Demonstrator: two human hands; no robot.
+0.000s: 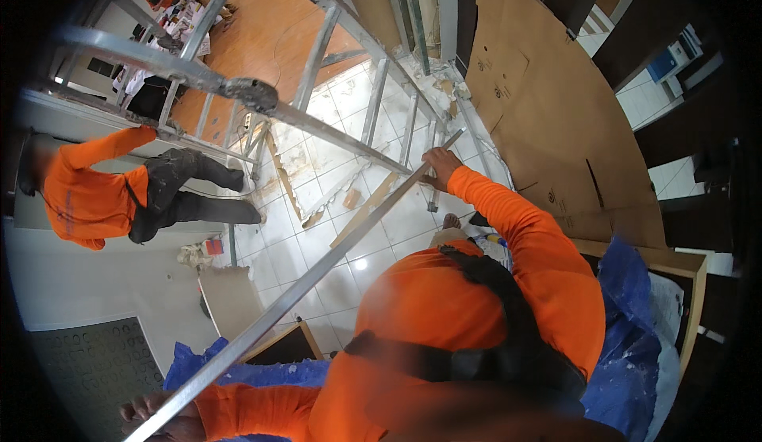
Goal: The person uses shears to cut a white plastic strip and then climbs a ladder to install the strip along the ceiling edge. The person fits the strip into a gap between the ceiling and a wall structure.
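A long, straight metal bar (294,291) crosses in front of my body on a slant, from lower left to upper middle. Near its far end, my right hand (440,168) is closed around it. My left hand (163,420) grips the near end at the lower left, with the bar covering part of the palm. Past the bar's far end stands a metal stepladder (341,140); whether the two touch, I cannot tell.
At left a co-worker in orange (91,192) reaches toward a ledge. Brown cardboard (532,109) lines the right side. Blue sheeting (627,327) hangs beside me. Scraps and a strip of board (365,208) lie on the white tiles (337,283). More people stand far off.
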